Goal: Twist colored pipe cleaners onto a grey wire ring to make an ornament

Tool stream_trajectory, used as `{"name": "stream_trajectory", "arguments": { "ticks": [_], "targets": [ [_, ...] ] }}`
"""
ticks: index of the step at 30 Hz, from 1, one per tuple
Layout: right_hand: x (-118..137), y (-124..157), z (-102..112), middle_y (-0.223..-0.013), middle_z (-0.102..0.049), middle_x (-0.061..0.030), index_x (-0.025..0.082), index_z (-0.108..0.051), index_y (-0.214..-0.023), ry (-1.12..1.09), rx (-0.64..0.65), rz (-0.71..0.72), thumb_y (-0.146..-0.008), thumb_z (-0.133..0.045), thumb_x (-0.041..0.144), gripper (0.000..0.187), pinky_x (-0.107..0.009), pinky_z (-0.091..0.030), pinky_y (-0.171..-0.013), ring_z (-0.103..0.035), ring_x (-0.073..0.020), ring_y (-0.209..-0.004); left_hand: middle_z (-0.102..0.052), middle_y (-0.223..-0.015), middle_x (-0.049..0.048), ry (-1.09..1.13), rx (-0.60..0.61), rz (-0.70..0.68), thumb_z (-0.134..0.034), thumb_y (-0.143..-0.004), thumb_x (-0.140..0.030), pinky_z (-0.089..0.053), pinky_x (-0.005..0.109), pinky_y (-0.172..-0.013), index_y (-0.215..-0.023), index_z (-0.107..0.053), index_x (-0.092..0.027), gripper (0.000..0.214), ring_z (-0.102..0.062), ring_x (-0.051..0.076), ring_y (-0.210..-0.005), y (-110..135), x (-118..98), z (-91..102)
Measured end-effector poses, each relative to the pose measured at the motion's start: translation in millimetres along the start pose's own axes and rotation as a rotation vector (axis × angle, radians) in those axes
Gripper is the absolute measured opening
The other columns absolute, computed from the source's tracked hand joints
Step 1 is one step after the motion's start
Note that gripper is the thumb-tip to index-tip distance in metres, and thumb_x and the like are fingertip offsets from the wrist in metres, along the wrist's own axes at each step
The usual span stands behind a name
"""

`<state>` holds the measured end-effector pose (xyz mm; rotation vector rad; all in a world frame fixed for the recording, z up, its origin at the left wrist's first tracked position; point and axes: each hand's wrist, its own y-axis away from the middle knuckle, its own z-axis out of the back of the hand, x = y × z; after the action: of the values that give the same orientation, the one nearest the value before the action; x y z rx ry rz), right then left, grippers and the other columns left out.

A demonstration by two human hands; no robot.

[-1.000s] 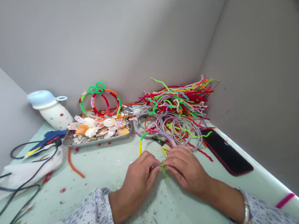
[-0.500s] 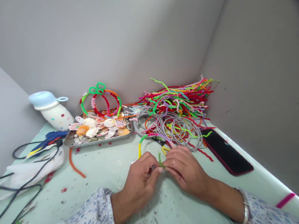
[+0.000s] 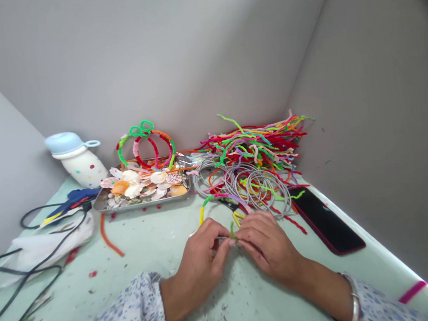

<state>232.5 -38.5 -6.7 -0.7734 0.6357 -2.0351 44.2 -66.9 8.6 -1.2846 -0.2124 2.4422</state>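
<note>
My left hand is closed, pinching a thin grey wire between thumb and forefinger. My right hand meets it at the fingertips, its fingers closed on a short green pipe cleaner whose free end sticks up between the hands. Beyond the fingers arches a hoop wrapped in yellow, green, pink and purple pipe cleaner, both of its sides running down behind my hands. Yellow-handled pliers or scissors lie partly hidden behind my right hand.
Behind lie coils of grey wire and a heap of coloured pipe cleaners. A metal tray of shells carries finished-looking hoops. A bottle and black cables are left; a phone lies right.
The view has shifted slightly. Both hands keep their pinch at the same spot, and the green pipe cleaner's upright end leans a little more to the right.
</note>
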Motion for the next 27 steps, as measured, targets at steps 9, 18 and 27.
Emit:
{"name": "stream_trajectory", "arguments": {
  "ticks": [9, 18, 27],
  "targets": [
    [4.0, -1.7, 1.6, -0.087, -0.064, -0.0034, 0.018, -0.059, -0.095, -0.056, 0.015, -0.024, -0.086, -0.056, 0.015, 0.011, -0.041, -0.04, -0.089, -0.057, -0.0186, -0.087, -0.051, -0.074, 0.0003, 0.06, 0.014, 0.011, -0.05, -0.09, -0.024, -0.036, 0.026, -0.063, -0.077, -0.053, -0.017, 0.015, -0.047, 0.014, -0.069, -0.5, -0.1, -1.4],
    [5.0, 1.7, -3.0, -0.082, -0.062, -0.0038, 0.018, -0.059, -0.091, 0.01, 0.03, 0.027, -0.089, -0.051, 0.014, 0.009, -0.042, -0.041, -0.088, -0.055, -0.0188, -0.085, -0.047, -0.067, -0.0018, 0.18, 0.02, 0.148, -0.052, -0.083, -0.024, -0.034, 0.026, -0.061, -0.067, -0.051, -0.017, 0.017, -0.043, 0.014, -0.065, -0.9, -0.5, -3.0],
    [5.8, 1.4, -6.3, -0.082, -0.061, -0.0054, 0.016, -0.06, -0.091, 0.063, 0.015, 0.073, -0.089, -0.051, 0.013, 0.009, -0.043, -0.041, -0.088, -0.054, -0.02, -0.085, -0.044, -0.063, -0.0031, 0.268, 0.0, 0.296, -0.053, -0.079, -0.026, -0.031, 0.025, -0.06, -0.063, -0.048, -0.017, 0.018, -0.041, 0.014, -0.064, -2.3, -5.7, -5.1]
  ]
}}
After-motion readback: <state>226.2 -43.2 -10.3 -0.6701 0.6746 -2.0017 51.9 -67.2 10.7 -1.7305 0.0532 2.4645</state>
